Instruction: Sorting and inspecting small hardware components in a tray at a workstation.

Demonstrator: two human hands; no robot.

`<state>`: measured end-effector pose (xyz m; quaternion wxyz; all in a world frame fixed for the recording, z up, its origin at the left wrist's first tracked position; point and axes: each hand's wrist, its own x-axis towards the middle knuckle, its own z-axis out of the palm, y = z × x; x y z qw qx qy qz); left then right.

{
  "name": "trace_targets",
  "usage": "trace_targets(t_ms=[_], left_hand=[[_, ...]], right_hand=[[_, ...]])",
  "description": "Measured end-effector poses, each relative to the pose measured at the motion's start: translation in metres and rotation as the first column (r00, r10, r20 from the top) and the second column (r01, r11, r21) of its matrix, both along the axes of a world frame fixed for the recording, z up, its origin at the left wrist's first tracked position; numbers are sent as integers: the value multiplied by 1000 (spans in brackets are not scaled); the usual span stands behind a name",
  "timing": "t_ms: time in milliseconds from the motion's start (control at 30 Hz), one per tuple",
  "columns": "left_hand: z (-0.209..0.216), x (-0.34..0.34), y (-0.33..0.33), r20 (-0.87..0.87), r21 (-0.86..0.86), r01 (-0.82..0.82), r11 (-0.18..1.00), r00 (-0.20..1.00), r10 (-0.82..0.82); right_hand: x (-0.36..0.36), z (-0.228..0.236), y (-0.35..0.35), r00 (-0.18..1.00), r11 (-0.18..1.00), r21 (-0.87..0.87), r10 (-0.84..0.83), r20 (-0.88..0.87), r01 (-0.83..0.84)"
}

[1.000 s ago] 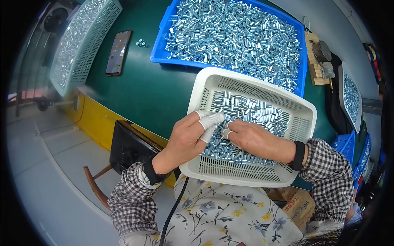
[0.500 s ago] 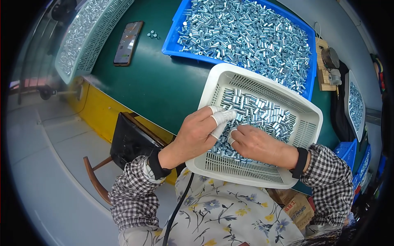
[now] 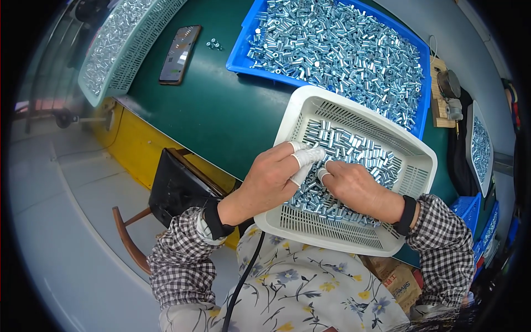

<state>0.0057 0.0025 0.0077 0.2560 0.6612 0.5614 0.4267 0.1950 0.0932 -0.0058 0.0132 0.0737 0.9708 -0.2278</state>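
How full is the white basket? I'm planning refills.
Partly full: the white basket holds a shallow layer of metal sleeves, with bare slotted floor showing.

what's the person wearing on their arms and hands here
Both arms are in black-and-white checked sleeves. The left hand has a dark cuff at the wrist and white finger cots on its fingertips. The right hand wears a black wristband and a white cot on one fingertip.
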Motion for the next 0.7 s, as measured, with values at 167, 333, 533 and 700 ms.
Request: trace_targets(t_ms=[167, 333, 533, 700], left_hand=[[-1, -1, 3, 13, -2, 9, 1000, 1000, -9], [0, -2, -1, 28, 0, -9, 1000, 1000, 9], [-1, -2, 0, 53, -13, -10, 1000, 999, 11], [-2, -1, 0, 45, -8, -13, 1000, 999, 13]], right_hand=[[-2, 26, 9, 996, 998, -54, -28, 83, 32], [-1, 61, 75, 866, 905, -47, -419, -272, 423], [11, 68, 102, 866, 870, 146, -424, -266, 471], [-8, 52, 33, 1000, 993, -113, 11, -22, -14]])
